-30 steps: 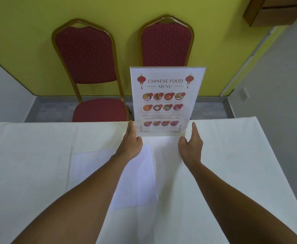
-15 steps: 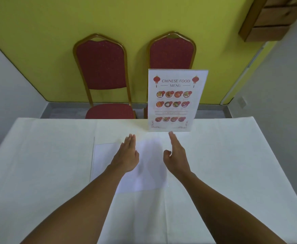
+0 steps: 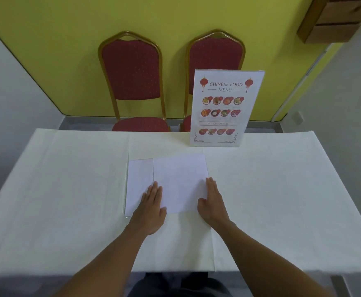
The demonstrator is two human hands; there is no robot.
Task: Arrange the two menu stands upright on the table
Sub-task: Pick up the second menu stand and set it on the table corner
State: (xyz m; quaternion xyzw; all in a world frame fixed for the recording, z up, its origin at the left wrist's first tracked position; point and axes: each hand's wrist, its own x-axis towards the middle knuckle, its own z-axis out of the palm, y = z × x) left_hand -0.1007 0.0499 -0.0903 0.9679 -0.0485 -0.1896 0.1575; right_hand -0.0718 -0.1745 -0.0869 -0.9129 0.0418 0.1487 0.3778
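White table (image 3: pixel 282 189), one menu stand (image 3: pixel 224 108) upright at far edge, flat menu stand (image 3: pixel 175 183) between open hands, left hand (image 3: pixel 151 209), right hand (image 3: pixel 214 204).

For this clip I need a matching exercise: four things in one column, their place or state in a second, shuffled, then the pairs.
Things:
1. printed menu stand
2. blank menu stand
3. left hand
4. right hand

States:
A. flat on the near left part of the blank stand, fingers extended
B. lying flat on the table
C. standing upright near the far edge
D. at the blank stand's right edge, open

Pairs: 1-C, 2-B, 3-A, 4-D
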